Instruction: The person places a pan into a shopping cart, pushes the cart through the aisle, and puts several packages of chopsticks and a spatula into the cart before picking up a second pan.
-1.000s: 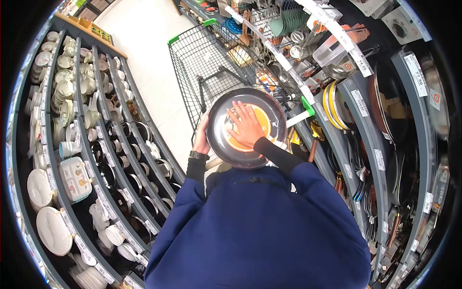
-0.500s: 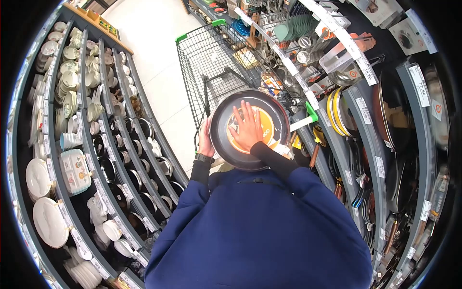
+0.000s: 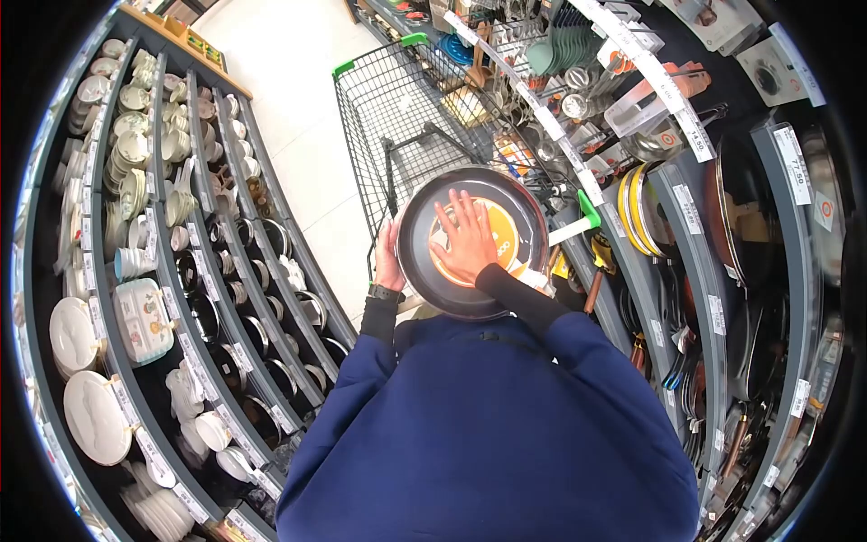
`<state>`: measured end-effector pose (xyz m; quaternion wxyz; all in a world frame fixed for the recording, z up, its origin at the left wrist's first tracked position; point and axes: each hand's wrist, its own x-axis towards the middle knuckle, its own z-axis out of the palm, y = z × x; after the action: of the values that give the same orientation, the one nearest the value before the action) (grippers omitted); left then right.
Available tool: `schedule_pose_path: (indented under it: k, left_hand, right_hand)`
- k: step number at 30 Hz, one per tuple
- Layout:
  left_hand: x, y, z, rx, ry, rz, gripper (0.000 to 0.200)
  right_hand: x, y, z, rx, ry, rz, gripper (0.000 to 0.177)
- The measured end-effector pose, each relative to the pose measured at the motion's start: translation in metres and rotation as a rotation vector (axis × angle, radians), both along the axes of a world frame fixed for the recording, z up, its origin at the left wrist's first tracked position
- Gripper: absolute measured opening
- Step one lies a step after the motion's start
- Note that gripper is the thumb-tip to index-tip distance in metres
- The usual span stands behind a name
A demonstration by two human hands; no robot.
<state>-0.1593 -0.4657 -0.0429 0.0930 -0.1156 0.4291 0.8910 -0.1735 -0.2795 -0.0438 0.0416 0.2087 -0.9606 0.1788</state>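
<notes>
A dark round frying pan (image 3: 417,248) is held up in front of my chest, its inside facing me. Around its left rim my left hand (image 3: 388,257) is closed, with part of the fingers hidden behind the pan. My right hand (image 3: 468,244) lies flat inside, fingers spread, on a round orange label (image 3: 504,233) that covers the pan's middle. A small pale tag shows near the lower right rim, by my right wrist. The pan's handle cannot be made out.
A black wire shopping cart (image 3: 370,135) with green corners stands just beyond the pan. Shelves of white plates (image 3: 72,334) and bowls line the left side. To the right, racks hold pans (image 3: 736,212) and kitchen tools. Pale floor (image 3: 280,99) runs down the aisle.
The view has shifted slightly, so the pan and cart appear a little farther right. Both hands keep about the same place on the pan, the right one still flat on the label.
</notes>
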Motion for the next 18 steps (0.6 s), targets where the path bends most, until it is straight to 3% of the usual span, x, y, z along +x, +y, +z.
schedule_pose_path:
  k: [18]
  left_hand:
    - [-0.004, -0.003, 0.020, -0.022, 0.025, -0.021, 0.059]
  right_hand:
    - [0.003, -0.020, 0.004, -0.031, -0.012, -0.117, 0.077]
